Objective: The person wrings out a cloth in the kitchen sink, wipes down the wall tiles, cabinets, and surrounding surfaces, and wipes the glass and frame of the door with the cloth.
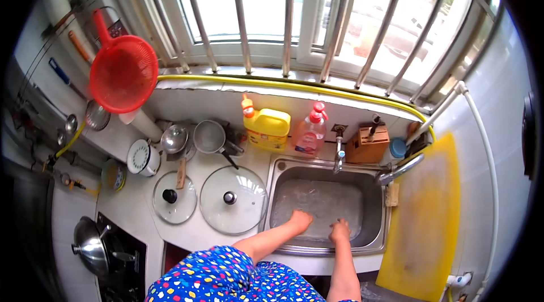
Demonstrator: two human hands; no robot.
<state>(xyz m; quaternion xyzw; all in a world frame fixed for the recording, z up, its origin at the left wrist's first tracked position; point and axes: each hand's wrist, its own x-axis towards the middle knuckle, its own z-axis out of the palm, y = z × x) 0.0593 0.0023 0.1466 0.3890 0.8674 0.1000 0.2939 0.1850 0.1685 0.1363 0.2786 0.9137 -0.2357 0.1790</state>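
The main risk, in my judgement, is at the rectangular grey steel sink [323,197], which lies right of centre in the lower half of the frame. Its bottom has shiny, pale patches and may be wet, so a hand that presses there could slide; the cause would be weak friction on smooth metal.

The second risk is the large round glass lid with a black knob [234,203], lying just beside the sink's left rim, near the centre of the frame. If the left elbow swings outward, it could push this lid, and glass can crack. On the right side of the frame, the tall translucent yellow sheet [425,217] stands near the sink and could be knocked by a wide movement of the right arm. The small tan block [391,195] on the right rim could also fall into the basin if bumped.

About the grip: the left hand [301,221] is over the basin with its fingers seemingly curled inward, and the right hand [340,230], a little lower in the frame and apart from it, has bent fingers directed to the bottom. I cannot tell how far either is closed, whether it touches the metal, or whether something small is inside it; no held object is visible
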